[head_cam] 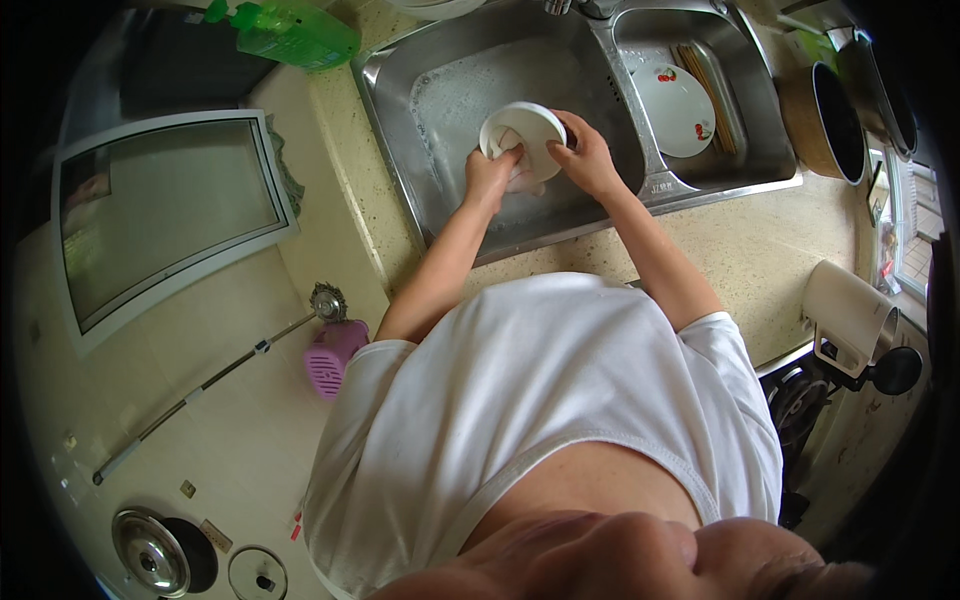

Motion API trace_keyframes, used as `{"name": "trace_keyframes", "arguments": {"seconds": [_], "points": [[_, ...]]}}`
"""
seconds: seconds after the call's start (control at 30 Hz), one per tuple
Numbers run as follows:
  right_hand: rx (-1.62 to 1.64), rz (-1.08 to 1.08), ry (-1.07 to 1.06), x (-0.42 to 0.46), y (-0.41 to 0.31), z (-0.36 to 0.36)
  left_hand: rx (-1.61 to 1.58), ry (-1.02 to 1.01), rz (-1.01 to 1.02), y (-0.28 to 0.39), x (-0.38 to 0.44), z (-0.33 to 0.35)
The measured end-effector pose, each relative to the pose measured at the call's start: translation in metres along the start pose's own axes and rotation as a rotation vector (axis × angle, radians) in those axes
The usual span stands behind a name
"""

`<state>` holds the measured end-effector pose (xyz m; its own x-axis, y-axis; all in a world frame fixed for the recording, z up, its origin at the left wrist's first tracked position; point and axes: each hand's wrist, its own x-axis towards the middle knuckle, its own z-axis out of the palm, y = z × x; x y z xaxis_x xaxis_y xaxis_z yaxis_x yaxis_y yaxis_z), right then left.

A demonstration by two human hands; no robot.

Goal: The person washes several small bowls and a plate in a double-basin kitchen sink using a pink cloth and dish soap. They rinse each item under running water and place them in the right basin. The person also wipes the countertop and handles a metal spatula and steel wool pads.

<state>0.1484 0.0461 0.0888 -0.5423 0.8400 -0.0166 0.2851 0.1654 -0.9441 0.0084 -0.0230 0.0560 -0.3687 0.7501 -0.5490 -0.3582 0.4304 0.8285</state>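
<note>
Over the large left basin of a stainless steel sink (442, 225), a white bowl (541, 133) is tilted between my two hands. My right hand (589, 154) grips the bowl's right rim, thumb near the inside and fingers behind. A pale, wet-looking cloth (525, 180) is pressed inside the bowl by my left hand (489, 172), its thumb over the rim; part of the cloth hangs below. Shallow sudsy water (457, 97) covers the basin's floor. In the smaller right basin lie a white plate (673, 112) with cherry prints and several wooden chopsticks (709, 82).
A green pump bottle (300, 34) stands on the counter's left. The faucet (559, 6) is at the sink's far edge. Right of the sink are a pot (832, 124) and a cream kettle (851, 315), near a gas stove (795, 397). An open window (172, 217) juts at left.
</note>
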Motion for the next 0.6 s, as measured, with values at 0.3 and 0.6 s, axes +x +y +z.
{"name": "trace_keyframes", "arguments": {"seconds": [0.3,0.6], "points": [[-0.019,0.273,-0.255,-0.01,-0.005,-0.004,0.431,0.033,0.335,-0.021,0.017,-0.011],[-0.703,0.408,-0.156,0.014,0.047,0.002,0.728,0.17,0.511,0.003,0.02,-0.015]]}}
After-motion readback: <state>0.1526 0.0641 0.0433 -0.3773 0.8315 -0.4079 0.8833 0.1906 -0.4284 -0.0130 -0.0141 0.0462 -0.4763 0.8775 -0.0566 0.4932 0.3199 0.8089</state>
